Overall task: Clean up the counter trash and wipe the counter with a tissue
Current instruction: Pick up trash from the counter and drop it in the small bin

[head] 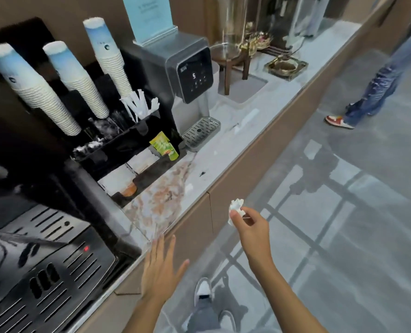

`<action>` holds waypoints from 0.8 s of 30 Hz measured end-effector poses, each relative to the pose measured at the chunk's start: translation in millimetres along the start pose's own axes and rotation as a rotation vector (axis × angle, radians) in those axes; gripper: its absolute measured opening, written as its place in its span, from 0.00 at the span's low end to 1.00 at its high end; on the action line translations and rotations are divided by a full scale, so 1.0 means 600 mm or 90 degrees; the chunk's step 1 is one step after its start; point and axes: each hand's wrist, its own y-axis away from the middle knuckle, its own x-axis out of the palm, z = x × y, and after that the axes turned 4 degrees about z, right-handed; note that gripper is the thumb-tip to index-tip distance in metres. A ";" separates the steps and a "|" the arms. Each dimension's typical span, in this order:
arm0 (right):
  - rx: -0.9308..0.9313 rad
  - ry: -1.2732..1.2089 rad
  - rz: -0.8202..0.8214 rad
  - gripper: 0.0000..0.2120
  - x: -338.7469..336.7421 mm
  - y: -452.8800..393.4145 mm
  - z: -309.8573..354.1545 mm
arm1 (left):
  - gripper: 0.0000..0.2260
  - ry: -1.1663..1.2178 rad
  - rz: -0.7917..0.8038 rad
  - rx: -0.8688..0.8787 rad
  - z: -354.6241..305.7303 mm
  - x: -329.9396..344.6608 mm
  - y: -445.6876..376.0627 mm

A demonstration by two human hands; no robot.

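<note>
the pale marble counter (223, 150) is running away up and to the left of the right hand (250, 227), which is pinching a crumpled white tissue (236, 207) out over the floor. the left hand (161, 267) is hovering flat and empty at the counter's edge (nearer, but holding nothing).

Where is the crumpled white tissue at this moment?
In the head view, the crumpled tissue is pinched in the right hand, held off the counter edge, above the floor.

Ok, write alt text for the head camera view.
A right hand pinches a crumpled white tissue beyond the edge of a marbled stone counter, while the open left hand hovers near its edge. Stacked blue-and-white paper cups stand behind.
</note>
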 end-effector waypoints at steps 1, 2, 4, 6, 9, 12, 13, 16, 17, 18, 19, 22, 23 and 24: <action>0.003 -0.003 -0.007 0.07 -0.008 -0.014 0.003 | 0.41 -0.004 0.001 0.013 -0.015 -0.005 -0.017; 0.004 -0.005 -0.013 0.06 -0.015 -0.028 0.007 | 0.41 -0.005 -0.003 0.026 -0.030 -0.010 -0.034; 0.000 -0.005 -0.025 0.05 -0.030 -0.061 0.015 | 0.40 -0.001 -0.018 0.054 -0.064 -0.024 -0.070; 0.003 -0.005 -0.037 0.05 -0.042 -0.097 0.023 | 0.39 0.001 -0.018 0.084 -0.098 -0.032 -0.109; -0.005 0.000 -0.053 0.05 -0.058 -0.159 0.037 | 0.38 0.000 -0.007 0.123 -0.150 -0.041 -0.179; -0.018 0.018 -0.047 0.05 -0.074 -0.226 0.060 | 0.38 -0.006 0.027 0.153 -0.198 -0.053 -0.248; -0.023 0.023 -0.048 0.05 -0.081 -0.250 0.071 | 0.37 -0.007 0.036 0.160 -0.214 -0.058 -0.269; -0.033 0.037 -0.068 0.06 -0.103 -0.328 0.104 | 0.37 0.014 0.032 0.171 -0.258 -0.078 -0.338; -0.035 0.039 -0.072 0.06 -0.110 -0.352 0.113 | 0.37 0.020 0.027 0.174 -0.271 -0.085 -0.360; -0.037 0.038 -0.074 0.06 -0.116 -0.374 0.121 | 0.37 0.026 0.022 0.177 -0.284 -0.093 -0.382; -0.039 0.036 -0.074 0.06 -0.120 -0.394 0.127 | 0.37 0.029 0.019 0.180 -0.295 -0.101 -0.403; -0.044 0.032 -0.077 0.05 -0.131 -0.446 0.137 | 0.37 0.028 0.012 0.185 -0.326 -0.118 -0.460; -0.044 0.034 -0.074 0.06 -0.134 -0.462 0.140 | 0.37 0.026 0.004 0.183 -0.336 -0.122 -0.476; -0.043 0.036 -0.070 0.06 -0.136 -0.479 0.142 | 0.37 0.025 0.000 0.179 -0.347 -0.127 -0.490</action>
